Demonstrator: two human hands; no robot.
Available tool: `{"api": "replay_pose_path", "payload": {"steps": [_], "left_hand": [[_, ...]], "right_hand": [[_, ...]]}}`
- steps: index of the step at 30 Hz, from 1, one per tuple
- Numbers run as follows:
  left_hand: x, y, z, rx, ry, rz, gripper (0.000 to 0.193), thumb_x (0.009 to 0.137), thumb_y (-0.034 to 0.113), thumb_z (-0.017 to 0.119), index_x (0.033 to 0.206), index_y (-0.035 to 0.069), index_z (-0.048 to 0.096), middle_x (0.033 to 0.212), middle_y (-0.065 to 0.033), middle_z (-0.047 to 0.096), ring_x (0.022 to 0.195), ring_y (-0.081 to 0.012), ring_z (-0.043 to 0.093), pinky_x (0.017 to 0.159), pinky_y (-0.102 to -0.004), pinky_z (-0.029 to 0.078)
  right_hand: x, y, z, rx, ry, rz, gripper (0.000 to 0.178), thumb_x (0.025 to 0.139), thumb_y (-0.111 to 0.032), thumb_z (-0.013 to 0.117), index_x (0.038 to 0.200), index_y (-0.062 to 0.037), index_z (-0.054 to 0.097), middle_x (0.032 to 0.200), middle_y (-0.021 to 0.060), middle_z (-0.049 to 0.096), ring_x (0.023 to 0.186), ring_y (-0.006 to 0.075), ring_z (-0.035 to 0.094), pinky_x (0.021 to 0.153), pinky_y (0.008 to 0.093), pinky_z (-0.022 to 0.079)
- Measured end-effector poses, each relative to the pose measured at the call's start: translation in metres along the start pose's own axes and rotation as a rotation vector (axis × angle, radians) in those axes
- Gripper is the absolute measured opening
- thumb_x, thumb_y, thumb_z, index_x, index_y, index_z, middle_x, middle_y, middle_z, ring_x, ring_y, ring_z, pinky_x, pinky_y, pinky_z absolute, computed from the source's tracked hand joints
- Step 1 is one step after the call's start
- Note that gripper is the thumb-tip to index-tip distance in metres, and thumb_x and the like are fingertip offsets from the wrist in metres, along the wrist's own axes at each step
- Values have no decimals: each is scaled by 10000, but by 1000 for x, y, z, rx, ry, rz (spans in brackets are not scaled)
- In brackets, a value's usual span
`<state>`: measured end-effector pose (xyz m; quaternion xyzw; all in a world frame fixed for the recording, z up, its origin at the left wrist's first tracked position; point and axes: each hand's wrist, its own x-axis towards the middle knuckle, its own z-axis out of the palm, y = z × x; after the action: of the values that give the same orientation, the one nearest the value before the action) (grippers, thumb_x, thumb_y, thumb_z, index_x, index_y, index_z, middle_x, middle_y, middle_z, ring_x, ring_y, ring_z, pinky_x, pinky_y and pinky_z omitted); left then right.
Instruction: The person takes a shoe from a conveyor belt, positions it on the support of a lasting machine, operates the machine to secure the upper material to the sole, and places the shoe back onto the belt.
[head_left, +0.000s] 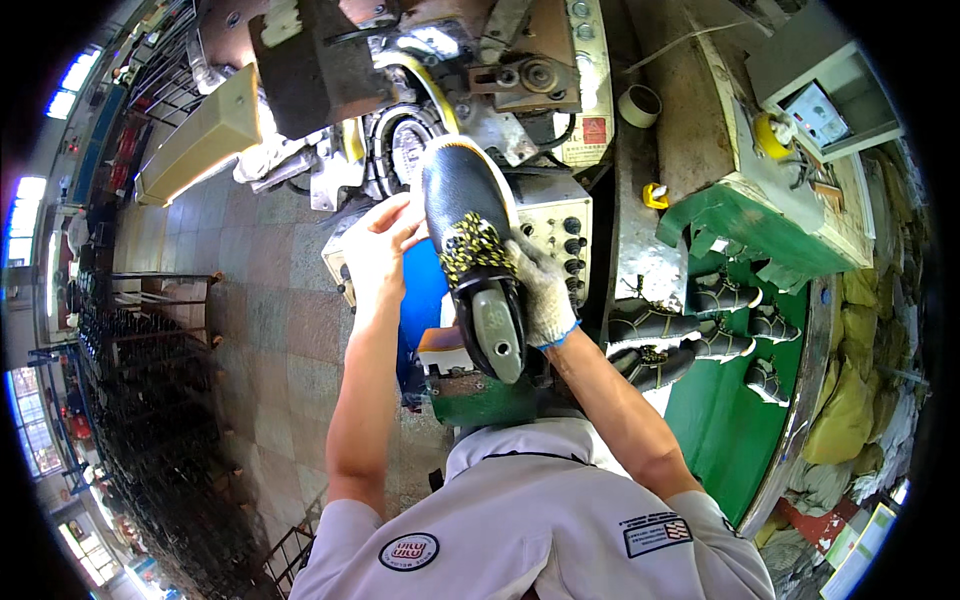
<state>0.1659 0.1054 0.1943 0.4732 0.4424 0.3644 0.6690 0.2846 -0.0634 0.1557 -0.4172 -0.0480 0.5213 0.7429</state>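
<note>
A black shoe upper (455,190) with yellow-and-black speckled laces (474,245) is stretched over a grey last (493,322), whose end with a round hole faces me. Its toe points away, up against the machine (405,140). My right hand (543,290), in a pale knitted glove with a blue cuff, grips the shoe's right side near the laces. On the left side, my bare left hand (378,250) has its fingers closed at the edge of the forefoot; some fingertips are hidden behind the shoe.
Several black shoes (722,294) lie on a green surface (715,410) at the right. Past them stands a worn bench with a green side (760,228) and a tape roll (640,105). A control panel with black knobs (572,245) sits beside my right hand. Shoe racks (130,400) line the left.
</note>
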Motion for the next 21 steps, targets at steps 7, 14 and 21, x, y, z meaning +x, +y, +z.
{"api": "replay_pose_path", "payload": {"steps": [7, 14, 21], "left_hand": [[26, 15, -23, -191, 103, 89, 394, 861, -112, 559, 1249, -101, 626, 1229, -206, 667, 1008, -248, 696, 814, -327, 598], [11, -43, -31, -315, 3, -345, 390, 1035, 327, 568, 1264, 19, 639, 1088, -88, 717, 897, -159, 678, 804, -287, 550], [4, -49, -40, -563, -260, -408, 493, 1094, 413, 323, 1338, 60, 566, 1181, -133, 687, 1031, -238, 683, 901, -387, 565]], "right_hand": [[53, 18, 60, 7, 76, -60, 584, 991, -207, 663, 1464, 66, 456, 1249, 95, 646, 1063, 133, 616, 933, 259, 494], [82, 46, 57, -215, 235, -158, 540, 982, -193, 672, 1417, 83, 510, 1265, 99, 638, 1109, 145, 590, 974, 271, 470], [74, 32, 80, -555, 302, -182, 568, 985, -208, 658, 1438, 84, 477, 1355, 180, 613, 1208, 198, 580, 1044, 311, 448]]}}
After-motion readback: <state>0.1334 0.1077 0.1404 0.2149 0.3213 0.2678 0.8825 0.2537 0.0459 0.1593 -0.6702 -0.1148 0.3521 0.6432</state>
